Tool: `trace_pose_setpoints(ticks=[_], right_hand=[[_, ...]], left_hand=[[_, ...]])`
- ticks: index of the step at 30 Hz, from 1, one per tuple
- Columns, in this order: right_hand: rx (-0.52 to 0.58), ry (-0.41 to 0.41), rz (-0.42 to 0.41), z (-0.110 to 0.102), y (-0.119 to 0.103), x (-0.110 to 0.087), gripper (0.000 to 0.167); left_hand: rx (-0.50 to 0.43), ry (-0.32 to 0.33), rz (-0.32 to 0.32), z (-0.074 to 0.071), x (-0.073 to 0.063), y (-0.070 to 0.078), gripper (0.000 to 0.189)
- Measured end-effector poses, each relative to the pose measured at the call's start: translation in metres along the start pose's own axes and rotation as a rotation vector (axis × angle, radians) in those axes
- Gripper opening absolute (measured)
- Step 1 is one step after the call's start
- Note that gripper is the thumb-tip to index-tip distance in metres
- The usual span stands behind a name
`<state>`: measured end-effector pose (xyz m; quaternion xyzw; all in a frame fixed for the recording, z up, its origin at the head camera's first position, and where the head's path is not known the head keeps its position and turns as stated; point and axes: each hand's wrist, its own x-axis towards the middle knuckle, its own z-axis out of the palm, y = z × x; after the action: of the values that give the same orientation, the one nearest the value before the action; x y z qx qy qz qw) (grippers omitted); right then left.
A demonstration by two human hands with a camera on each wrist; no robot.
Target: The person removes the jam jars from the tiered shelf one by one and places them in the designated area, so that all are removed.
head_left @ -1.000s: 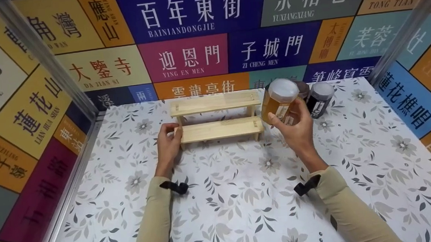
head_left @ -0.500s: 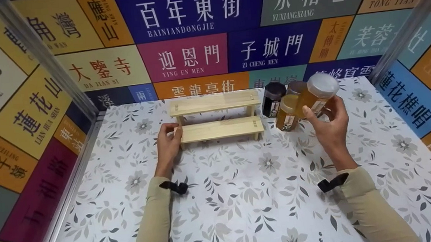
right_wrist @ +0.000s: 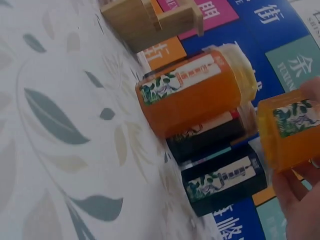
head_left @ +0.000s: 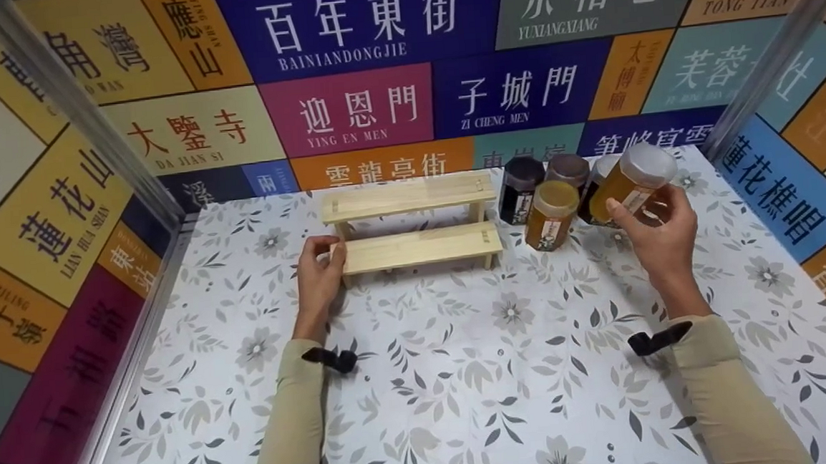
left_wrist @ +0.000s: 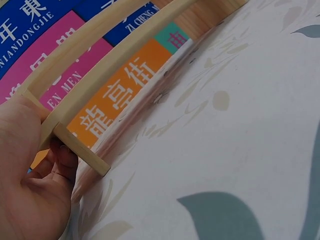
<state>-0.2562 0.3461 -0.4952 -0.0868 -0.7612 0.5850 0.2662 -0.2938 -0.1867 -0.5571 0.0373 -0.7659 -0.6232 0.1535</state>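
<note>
My left hand [head_left: 319, 277] grips the left end of a two-tier wooden display stand [head_left: 421, 249], at its lower step. In the left wrist view its fingers curl in beside the stand's leg [left_wrist: 82, 150]. My right hand [head_left: 664, 238] holds a honey-coloured jar [head_left: 626, 192] with a pale lid, tilted and raised off the table. The right wrist view shows that jar's label and part of its amber side, with the hand cut off by the frame edge. A second amber jar [head_left: 550, 220] stands on the table right of the stand.
Dark jars stand behind the amber one: one near the stand [head_left: 519, 200], one in the middle [head_left: 568, 170], and a dark jar [right_wrist: 225, 182] partly hidden by the held jar in the head view. Printed panels [head_left: 348, 110] wall the flower-patterned table [head_left: 422, 375] at back and sides.
My right hand has carried the honey-coloured jar rightward, from beside the stand past the other jars, uncovering them. The left hand and the stand stay put.
</note>
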Motion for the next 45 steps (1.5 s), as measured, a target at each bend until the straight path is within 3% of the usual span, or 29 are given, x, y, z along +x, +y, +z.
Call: trace_pose_setpoints(ticks=[5, 12, 17, 26, 32, 39, 42, 45], right_hand=[[-0.045, -0.08, 0.09, 0.003, 0.015, -0.001, 0.074], [-0.132, -0.216, 0.137, 0.006, 0.026, -0.001, 0.079], [-0.204, -0.284, 0.194, 0.007, 0.032, -0.002, 0.092], [-0.21, -0.286, 0.229, 0.012, 0.034, -0.006, 0.102], [-0.24, -0.279, 0.213, 0.013, 0.034, -0.005, 0.1], [-0.243, -0.286, 0.189, 0.011, 0.036, -0.004, 0.093], [-0.241, -0.285, 0.196, 0.012, 0.036, -0.003, 0.093], [-0.239, -0.287, 0.203, 0.014, 0.037, -0.003, 0.095]], left_hand=[[0.018, -0.001, -0.031, -0.003, -0.003, 0.0, 0.027], [-0.024, -0.01, -0.031, -0.004, -0.005, 0.0, 0.027], [-0.013, -0.008, -0.03, -0.002, -0.005, 0.0, 0.026], [-0.003, -0.012, -0.016, -0.003, -0.005, 0.001, 0.026], [-0.019, -0.005, -0.025, -0.003, -0.006, 0.0, 0.026], [-0.028, -0.04, -0.028, -0.001, -0.006, 0.002, 0.03], [0.031, -0.039, -0.056, -0.002, -0.005, 0.004, 0.032], [0.094, 0.006, -0.069, -0.006, -0.004, 0.011, 0.036]])
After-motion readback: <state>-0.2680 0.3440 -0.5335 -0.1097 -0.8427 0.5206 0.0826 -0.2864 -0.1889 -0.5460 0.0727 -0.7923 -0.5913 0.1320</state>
